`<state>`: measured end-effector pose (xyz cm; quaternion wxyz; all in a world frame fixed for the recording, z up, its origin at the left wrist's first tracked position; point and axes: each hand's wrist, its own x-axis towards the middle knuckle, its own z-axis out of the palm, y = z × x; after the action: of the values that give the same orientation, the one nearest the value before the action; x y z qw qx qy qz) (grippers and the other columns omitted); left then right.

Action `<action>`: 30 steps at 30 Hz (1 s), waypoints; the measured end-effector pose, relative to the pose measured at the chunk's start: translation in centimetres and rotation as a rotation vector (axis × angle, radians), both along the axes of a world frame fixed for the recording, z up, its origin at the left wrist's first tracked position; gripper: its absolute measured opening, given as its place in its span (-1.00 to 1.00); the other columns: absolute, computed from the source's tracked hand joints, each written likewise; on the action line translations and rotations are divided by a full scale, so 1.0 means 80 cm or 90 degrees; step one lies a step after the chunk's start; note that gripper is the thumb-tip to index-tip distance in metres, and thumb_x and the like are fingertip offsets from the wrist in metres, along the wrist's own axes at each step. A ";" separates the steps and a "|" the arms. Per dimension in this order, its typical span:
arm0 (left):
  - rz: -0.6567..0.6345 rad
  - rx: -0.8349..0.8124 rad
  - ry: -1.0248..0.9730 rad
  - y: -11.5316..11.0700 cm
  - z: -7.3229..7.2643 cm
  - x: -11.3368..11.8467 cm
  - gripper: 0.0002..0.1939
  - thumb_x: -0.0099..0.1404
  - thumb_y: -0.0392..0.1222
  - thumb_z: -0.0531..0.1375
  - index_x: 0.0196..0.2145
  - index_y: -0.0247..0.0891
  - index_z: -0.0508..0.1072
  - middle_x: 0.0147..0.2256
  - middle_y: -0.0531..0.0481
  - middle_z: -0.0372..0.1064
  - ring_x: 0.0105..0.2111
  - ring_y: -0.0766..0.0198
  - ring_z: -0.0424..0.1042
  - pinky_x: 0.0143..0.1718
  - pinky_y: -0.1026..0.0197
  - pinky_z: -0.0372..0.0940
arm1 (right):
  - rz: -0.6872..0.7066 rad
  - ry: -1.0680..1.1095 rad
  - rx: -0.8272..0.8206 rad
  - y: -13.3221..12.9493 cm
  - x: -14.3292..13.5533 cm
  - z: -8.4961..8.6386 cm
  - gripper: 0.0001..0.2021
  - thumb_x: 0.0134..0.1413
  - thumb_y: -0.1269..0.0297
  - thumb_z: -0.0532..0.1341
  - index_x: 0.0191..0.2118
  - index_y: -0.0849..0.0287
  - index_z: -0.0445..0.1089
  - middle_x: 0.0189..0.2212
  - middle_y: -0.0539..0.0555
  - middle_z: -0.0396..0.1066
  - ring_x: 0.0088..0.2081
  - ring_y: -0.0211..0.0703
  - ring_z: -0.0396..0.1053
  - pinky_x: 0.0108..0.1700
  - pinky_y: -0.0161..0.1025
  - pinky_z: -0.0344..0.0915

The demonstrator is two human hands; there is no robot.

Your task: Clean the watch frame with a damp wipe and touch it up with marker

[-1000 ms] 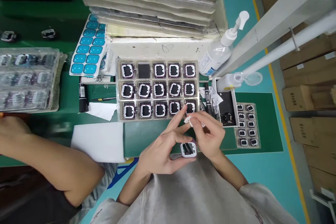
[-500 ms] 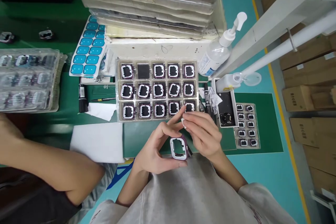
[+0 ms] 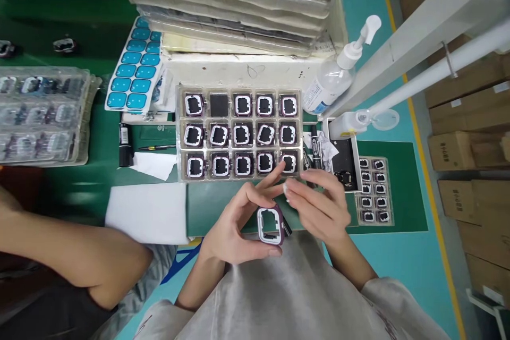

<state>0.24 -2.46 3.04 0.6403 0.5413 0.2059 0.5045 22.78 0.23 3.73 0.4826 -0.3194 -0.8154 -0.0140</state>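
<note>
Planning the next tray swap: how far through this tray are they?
Fourteen of fifteen pockets in the clear tray hold frames; one top-row pocket is empty. The left hand holds one purple frame; the right hand pinches something small and white beside it.

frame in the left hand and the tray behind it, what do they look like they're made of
The frame held in the left hand looks like hard plastic or coated metal: a glossy white face with a purple edge, rigid and thin-walled. Which of the two is unclear. The tray looks like thin, clear moulded plastic, since light glints off its ribs and pockets.
</note>
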 end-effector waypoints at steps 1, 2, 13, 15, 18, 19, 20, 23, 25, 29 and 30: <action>0.008 -0.007 0.000 -0.001 0.000 0.000 -0.37 0.27 -0.10 0.65 0.10 -0.08 0.39 0.53 -0.34 0.29 0.66 -0.32 -0.10 0.59 -0.50 0.11 | 0.014 -0.024 -0.006 0.001 -0.002 0.000 -0.71 0.52 0.43 0.33 0.19 -0.02 0.64 0.09 0.01 0.72 0.16 0.07 0.63 0.10 0.16 0.73; 0.014 -0.015 0.003 -0.002 -0.001 0.000 -0.36 0.26 -0.09 0.65 0.10 -0.08 0.39 0.55 -0.36 0.26 0.65 -0.33 -0.07 0.57 -0.48 0.16 | 0.022 -0.048 -0.008 0.002 -0.003 -0.001 -0.71 0.53 0.42 0.33 0.20 -0.04 0.64 0.10 0.00 0.72 0.15 0.07 0.63 0.11 0.18 0.72; 0.021 -0.015 0.015 -0.005 -0.004 0.001 -0.36 0.27 -0.09 0.65 0.11 -0.06 0.38 0.53 -0.35 0.29 0.66 -0.31 -0.10 0.58 -0.51 0.12 | -0.009 -0.074 0.014 -0.002 0.004 -0.010 -0.76 0.45 0.45 0.40 0.09 0.00 0.68 0.14 -0.01 0.70 0.18 0.06 0.58 0.21 0.14 0.61; 0.023 -0.017 0.022 -0.007 -0.006 0.001 -0.36 0.26 -0.11 0.65 0.10 -0.08 0.39 0.54 -0.38 0.27 0.66 -0.31 -0.12 0.59 -0.50 0.09 | -0.020 -0.083 0.013 0.000 0.000 -0.010 -0.78 0.53 0.41 0.31 0.09 -0.01 0.67 0.13 -0.02 0.71 0.14 0.03 0.59 0.20 0.14 0.60; 0.019 -0.012 0.015 -0.008 -0.008 0.002 -0.36 0.26 -0.15 0.65 0.11 -0.08 0.40 0.54 -0.38 0.27 0.66 -0.29 -0.12 0.60 -0.48 0.06 | -0.036 -0.045 0.014 0.001 -0.002 -0.015 -0.76 0.56 0.42 0.26 0.08 0.02 0.67 0.10 -0.01 0.72 0.10 0.03 0.60 0.18 0.15 0.59; 0.018 -0.013 0.009 -0.008 -0.009 0.002 -0.35 0.25 -0.16 0.65 0.12 -0.08 0.40 0.55 -0.38 0.24 0.66 -0.29 -0.12 0.60 -0.47 0.08 | -0.024 -0.045 0.012 0.001 -0.003 -0.017 -0.77 0.55 0.42 0.28 0.08 0.04 0.67 0.10 0.00 0.72 0.10 0.03 0.60 0.19 0.15 0.58; 0.019 -0.015 0.005 -0.008 -0.009 0.003 -0.35 0.25 -0.17 0.65 0.13 -0.08 0.40 0.57 -0.37 0.21 0.66 -0.29 -0.12 0.60 -0.46 0.09 | -0.013 -0.051 0.012 0.000 -0.003 -0.018 -0.77 0.53 0.42 0.29 0.09 0.04 0.67 0.10 0.00 0.72 0.10 0.04 0.61 0.19 0.15 0.58; 0.022 -0.017 0.011 -0.006 -0.008 0.005 -0.37 0.26 -0.18 0.64 0.12 -0.08 0.41 0.57 -0.36 0.20 0.67 -0.28 -0.12 0.61 -0.46 0.06 | -0.031 -0.038 0.021 -0.002 -0.003 -0.023 -0.71 0.51 0.39 0.32 0.16 -0.09 0.66 0.11 -0.04 0.72 0.08 0.07 0.61 0.19 0.21 0.54; 0.025 -0.017 0.011 -0.005 -0.009 0.006 -0.38 0.27 -0.15 0.64 0.11 -0.08 0.41 0.58 -0.36 0.19 0.66 -0.31 -0.09 0.59 -0.47 0.10 | -0.034 -0.022 0.016 -0.003 -0.003 -0.025 -0.68 0.50 0.37 0.35 0.20 -0.16 0.65 0.10 -0.07 0.72 0.05 0.06 0.62 0.18 0.21 0.53; 0.030 -0.007 0.020 -0.003 -0.010 0.008 -0.38 0.26 -0.11 0.65 0.09 -0.07 0.40 0.52 -0.37 0.30 0.65 -0.32 -0.05 0.58 -0.50 0.11 | -0.040 -0.037 0.002 -0.005 0.000 -0.028 -0.68 0.50 0.34 0.35 0.21 -0.20 0.64 0.08 -0.10 0.73 0.01 0.03 0.62 0.18 0.18 0.49; 0.033 -0.004 0.025 -0.003 -0.010 0.008 -0.38 0.26 -0.11 0.65 0.09 -0.06 0.40 0.49 -0.37 0.36 0.65 -0.31 -0.04 0.59 -0.51 0.09 | -0.052 -0.035 -0.003 -0.005 0.000 -0.028 -0.67 0.50 0.34 0.35 0.22 -0.22 0.63 0.08 -0.11 0.73 0.01 0.04 0.61 0.19 0.19 0.47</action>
<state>0.87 -2.71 2.26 0.6248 0.5435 0.2341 0.5094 22.81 -0.17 1.48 0.4584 -0.3530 -0.8146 -0.0402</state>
